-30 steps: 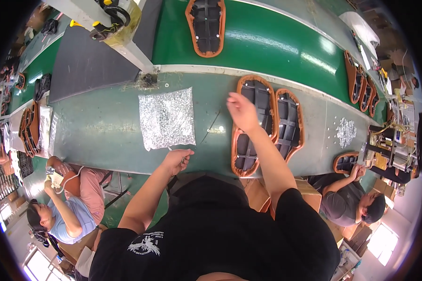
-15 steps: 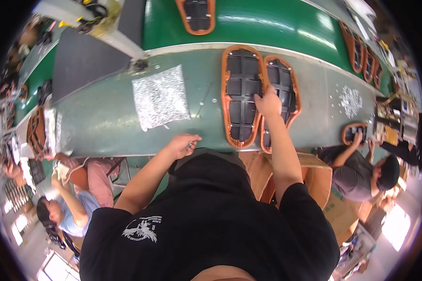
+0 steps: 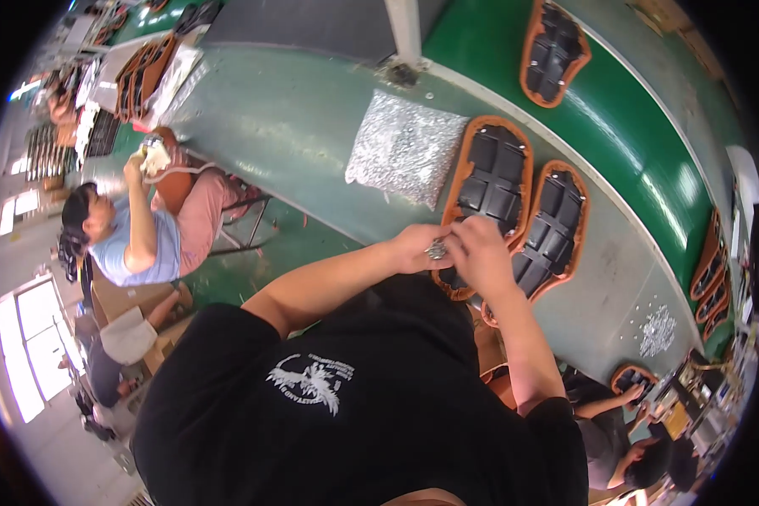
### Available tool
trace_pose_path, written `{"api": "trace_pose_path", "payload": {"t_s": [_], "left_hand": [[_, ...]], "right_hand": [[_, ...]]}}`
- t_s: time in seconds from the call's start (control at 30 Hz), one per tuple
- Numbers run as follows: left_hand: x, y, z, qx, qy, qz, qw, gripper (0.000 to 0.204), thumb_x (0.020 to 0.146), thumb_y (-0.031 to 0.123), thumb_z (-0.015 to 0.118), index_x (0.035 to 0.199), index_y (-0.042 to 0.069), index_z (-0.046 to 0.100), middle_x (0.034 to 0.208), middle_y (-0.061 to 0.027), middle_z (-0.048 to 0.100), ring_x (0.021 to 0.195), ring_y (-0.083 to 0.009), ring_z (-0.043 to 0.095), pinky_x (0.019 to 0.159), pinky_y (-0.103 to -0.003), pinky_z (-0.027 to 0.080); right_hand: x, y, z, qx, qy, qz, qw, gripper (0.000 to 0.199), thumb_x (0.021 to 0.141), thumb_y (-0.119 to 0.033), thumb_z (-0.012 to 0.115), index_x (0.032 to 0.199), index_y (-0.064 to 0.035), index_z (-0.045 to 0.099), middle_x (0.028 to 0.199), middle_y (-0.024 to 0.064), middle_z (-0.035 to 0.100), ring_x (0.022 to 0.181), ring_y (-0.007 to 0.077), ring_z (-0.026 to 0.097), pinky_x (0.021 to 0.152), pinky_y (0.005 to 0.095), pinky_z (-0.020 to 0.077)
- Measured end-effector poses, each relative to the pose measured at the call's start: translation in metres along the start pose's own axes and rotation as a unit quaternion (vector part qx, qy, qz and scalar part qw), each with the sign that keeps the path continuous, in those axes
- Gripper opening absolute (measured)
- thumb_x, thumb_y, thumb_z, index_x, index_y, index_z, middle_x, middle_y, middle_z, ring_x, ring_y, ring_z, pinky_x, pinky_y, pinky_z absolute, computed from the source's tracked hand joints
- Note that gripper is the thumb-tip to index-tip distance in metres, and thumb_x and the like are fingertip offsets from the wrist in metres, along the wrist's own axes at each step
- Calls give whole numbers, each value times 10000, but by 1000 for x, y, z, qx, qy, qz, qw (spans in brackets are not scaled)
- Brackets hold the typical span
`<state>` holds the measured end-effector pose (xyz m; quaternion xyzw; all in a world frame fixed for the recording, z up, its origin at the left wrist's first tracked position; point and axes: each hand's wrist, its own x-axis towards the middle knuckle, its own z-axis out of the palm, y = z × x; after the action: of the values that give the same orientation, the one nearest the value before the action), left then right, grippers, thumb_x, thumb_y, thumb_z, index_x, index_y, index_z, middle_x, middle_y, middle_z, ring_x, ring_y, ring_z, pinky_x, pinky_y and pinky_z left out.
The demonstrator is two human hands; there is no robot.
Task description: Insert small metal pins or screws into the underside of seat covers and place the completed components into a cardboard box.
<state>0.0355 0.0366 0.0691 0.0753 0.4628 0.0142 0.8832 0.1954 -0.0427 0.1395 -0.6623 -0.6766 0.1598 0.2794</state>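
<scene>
Left hand: the left hand (image 3: 415, 247) is curling narrowly around a cluster of small metal pieces (image 3: 436, 249), which are showing at its fingers beside the bench's near edge.
Right hand: the right hand (image 3: 483, 255) is bending its fingers in close against the left hand's fingers; whether it is gripping a piece, I cannot tell.
Metal pieces: they are sitting in the left hand, just beside the right hand's fingertips.
First panel: the brown-rimmed first panel (image 3: 492, 179) is lying dark inner side up, stretching from the bench's near edge towards its far edge; both hands are covering part of its near end from view, and whether they are touching it, I cannot tell.
Second panel: the second panel (image 3: 555, 221) is lying close beside the first, on the side towards the bench's right end, the right forearm passing in front of its near end.
Bag: a clear bag (image 3: 406, 148) of small shiny pieces is resting flat on the bench (image 3: 270, 110), just beside the first panel towards the left end.
Loose heap: a heap of pale bits (image 3: 656, 331) is spreading near the right end.
Belt: a green belt (image 3: 624, 143) is running along the far edge, carrying another panel (image 3: 555, 55).
Co-workers: a person in light blue (image 3: 135, 232) is sitting off the near edge; another person (image 3: 611, 443) is working by the near right corner.
</scene>
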Motion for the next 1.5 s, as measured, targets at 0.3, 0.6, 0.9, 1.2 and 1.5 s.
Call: {"api": "trace_pose_path", "payload": {"t_s": [0.3, 0.6, 0.9, 1.2, 1.5], "left_hand": [[37, 9, 7, -88, -8, -7, 996, 209, 1050, 240, 515, 1105, 67, 617, 1102, -67, 643, 1030, -218, 638, 889, -463, 549], [31, 51, 15, 86, -34, 9, 996, 236, 1002, 138, 592, 1137, -45, 654, 1035, -150, 642, 974, -277, 673, 910, -400, 590], [44, 54, 8, 129, -73, -8, 989, 270, 1037, 153, 548, 1226, -26, 622, 1073, -108, 637, 983, -219, 660, 919, -368, 576], [37, 62, -4, 142, -41, 11, 989, 272, 1027, 197, 608, 1205, -4, 650, 1013, -70, 650, 917, -157, 642, 840, -319, 567], [42, 61, -13, 105, -45, 7, 993, 261, 1003, 140, 621, 1203, -23, 661, 1019, -78, 660, 920, -169, 657, 859, -334, 571]], "right_hand": [[5, 8, 19, -48, -79, -42, 995, 82, 798, -93, 655, 849, -40, 619, 951, 93, 594, 905, 302, 589, 789, 430, 507], [35, 81, -6, 247, 65, 236, 938, 141, 927, -47, 672, 1063, -25, 642, 815, 132, 644, 729, 259, 660, 688, 346, 535], [119, 165, 4, 19, 21, 133, 991, 161, 888, -117, 719, 1037, -60, 729, 983, 133, 713, 890, 306, 694, 795, 385, 547], [176, 211, 65, -113, -56, 29, 992, 162, 881, -82, 632, 1017, -48, 712, 990, 141, 693, 948, 341, 678, 839, 440, 559], [195, 206, 57, -216, -183, -72, 956, 186, 891, -66, 565, 1020, -46, 697, 1110, 107, 668, 1055, 299, 670, 906, 411, 560]]}}
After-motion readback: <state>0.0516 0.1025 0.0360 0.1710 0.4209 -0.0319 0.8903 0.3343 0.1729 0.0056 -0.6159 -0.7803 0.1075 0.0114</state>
